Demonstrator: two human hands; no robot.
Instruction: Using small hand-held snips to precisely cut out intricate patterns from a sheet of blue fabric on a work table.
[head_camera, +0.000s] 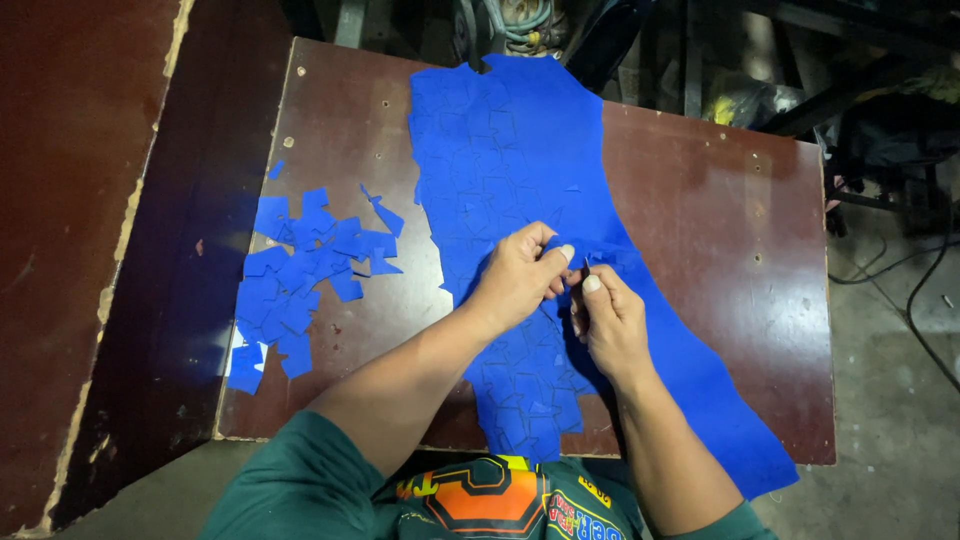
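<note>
My left hand (518, 272) lies on the big blue sheet (510, 150), roughly at its middle, with thumb and fingers pinched together on a fold of the material. My right hand (607, 320) sits just beside it, touching it at the fingertips, and its thumb and forefinger are closed on the same raised bit of blue sheet. Whether a small cut piece is already free between them I cannot tell; the spot is too small to read.

The sheet runs lengthwise across the brown table (720, 200), from the far edge down to the near edge, where its lower end hangs over toward my green shirt (300, 490). Its surface is scored all over with small angular outlines. A plain uncut strip of the sheet curves off to the right of my right wrist toward the table's near right corner.

Left of the sheet, well apart from my hands, a loose heap of small blue cut pieces (300, 270) lies on the table, near its left edge.
</note>
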